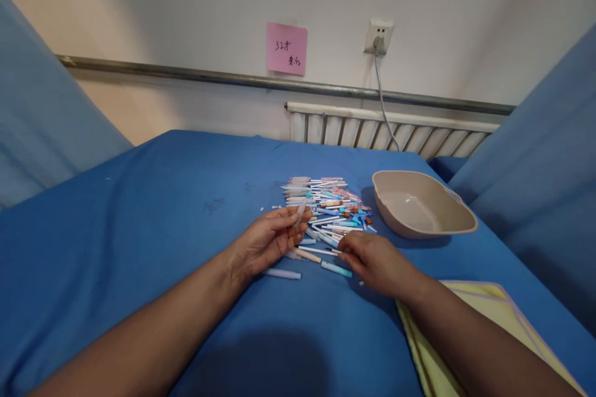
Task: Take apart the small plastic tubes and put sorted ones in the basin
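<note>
Left hand (277, 237): palm turned upward, fingers curled, gripping a pale, translucent pen piece (302, 212) between thumb and fingers; the piece stands tilted. Right hand (372, 260): knuckles up, fingers bent down at the edge of the pen parts; whether it grips anything cannot be determined, the fingertips being partly hidden.

Between the hands lies a peach barrel (308, 255). Just left of the right fingers rests a teal-and-white barrel (336, 269). A lavender barrel (285, 273) lies just below the left hand, one end behind it.

Beyond both hands, a pile of pen parts (298, 190) spreads in loose rows: pale barrels, white sticks, and small blue and brown pieces on the right-hand side.

Beyond the right hand and to its right stands a beige basin (414, 201). A yellow cloth (484, 304) lies beneath the right forearm. Blue sheeting (186, 198) underlies everything. Farthest out, a pink note (287, 48) is fixed to the wall.
</note>
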A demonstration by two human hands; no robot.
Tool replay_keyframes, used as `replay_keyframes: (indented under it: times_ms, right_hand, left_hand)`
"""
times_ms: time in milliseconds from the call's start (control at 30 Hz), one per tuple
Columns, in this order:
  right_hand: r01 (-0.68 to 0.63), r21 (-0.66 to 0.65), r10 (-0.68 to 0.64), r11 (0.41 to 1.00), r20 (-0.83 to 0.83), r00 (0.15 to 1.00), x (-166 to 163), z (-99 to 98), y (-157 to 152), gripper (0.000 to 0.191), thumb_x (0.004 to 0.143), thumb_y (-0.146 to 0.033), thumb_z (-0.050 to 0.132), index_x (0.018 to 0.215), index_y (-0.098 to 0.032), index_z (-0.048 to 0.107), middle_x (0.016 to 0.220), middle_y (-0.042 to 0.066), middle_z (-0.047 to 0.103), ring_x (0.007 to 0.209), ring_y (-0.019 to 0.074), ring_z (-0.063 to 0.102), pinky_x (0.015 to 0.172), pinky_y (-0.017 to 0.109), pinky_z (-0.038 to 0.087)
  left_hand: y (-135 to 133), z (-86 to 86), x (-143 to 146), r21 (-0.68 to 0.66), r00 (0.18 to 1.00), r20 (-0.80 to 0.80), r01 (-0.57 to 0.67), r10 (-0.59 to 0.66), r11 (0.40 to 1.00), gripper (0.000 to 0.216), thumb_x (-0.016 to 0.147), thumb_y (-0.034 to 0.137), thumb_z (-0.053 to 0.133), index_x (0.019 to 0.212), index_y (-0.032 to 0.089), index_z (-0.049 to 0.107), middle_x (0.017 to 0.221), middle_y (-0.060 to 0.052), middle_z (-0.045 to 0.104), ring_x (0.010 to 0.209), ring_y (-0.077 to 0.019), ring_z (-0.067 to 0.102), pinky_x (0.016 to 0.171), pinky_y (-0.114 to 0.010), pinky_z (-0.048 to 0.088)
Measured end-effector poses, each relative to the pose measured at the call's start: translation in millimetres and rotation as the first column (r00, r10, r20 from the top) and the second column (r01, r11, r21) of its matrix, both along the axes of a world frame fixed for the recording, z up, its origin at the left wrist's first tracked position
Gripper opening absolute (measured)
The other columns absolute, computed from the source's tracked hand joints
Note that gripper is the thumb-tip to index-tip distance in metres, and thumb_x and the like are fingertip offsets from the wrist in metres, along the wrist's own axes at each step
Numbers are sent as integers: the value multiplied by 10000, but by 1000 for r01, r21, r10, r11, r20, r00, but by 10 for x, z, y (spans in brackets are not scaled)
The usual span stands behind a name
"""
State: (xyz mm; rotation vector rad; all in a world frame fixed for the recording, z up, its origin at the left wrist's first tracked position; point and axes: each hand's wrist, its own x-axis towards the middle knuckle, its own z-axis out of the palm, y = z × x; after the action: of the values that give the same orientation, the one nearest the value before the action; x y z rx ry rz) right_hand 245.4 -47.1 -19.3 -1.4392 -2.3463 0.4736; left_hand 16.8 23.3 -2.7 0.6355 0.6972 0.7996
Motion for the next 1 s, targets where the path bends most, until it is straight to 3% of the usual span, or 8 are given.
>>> replay_keyframes:
  times_ms: [100,233,400,533,733,1000]
  right_hand:
    - [54,5,-54,999,-19,998,69,-18,56,105,893,-180,486,875,-187,589,830,27,643,753,148,572,666,241,389]
    - [32,12,-31,999,-43,999,64,-36,66,104,880,-152,491,847,-186,584,818,26,633,754,145,566,670,239,390]
    - [-123,18,123,992,-52,991,-85,-23,-65,100,887,-176,506,924,-196,597,889,32,645,826,154,576,727,252,406]
    - [-224,-20,224,974,38,974,-198,26,-144,128,896,-187,500,954,-194,613,907,44,640,842,162,579,740,260,413]
    - [-144,2,142,990,180,973,-206,55,-106,200,931,-187,436,946,-172,634,911,76,634,878,194,576,771,298,420]
    - [-112,34,109,993,78,991,-290,-27,-128,195,936,-199,453,1036,-192,619,977,64,636,931,186,579,824,295,423]
  left_hand:
    - [52,60,-63,12,999,17,-42,42,999,161,849,10,531,951,79,635,869,-68,646,602,-89,612,560,-190,549]
    - [98,160,-151,71,995,43,-95,92,993,153,867,38,492,934,77,624,761,-40,583,535,-70,545,491,-165,507]
    - [104,244,-197,107,989,52,-145,141,984,162,888,88,450,915,88,609,704,-21,532,491,-70,496,452,-167,476]
    - [89,252,-168,98,990,5,-139,140,985,161,883,102,455,923,90,611,702,-21,533,488,-70,488,442,-163,463]
    - [77,273,-156,84,986,-5,-164,165,983,162,845,94,451,890,94,606,691,-21,536,480,-76,485,446,-171,462]
    - [97,318,-203,97,976,6,-219,220,971,157,818,87,443,866,97,592,641,-5,527,455,-76,476,419,-168,438]
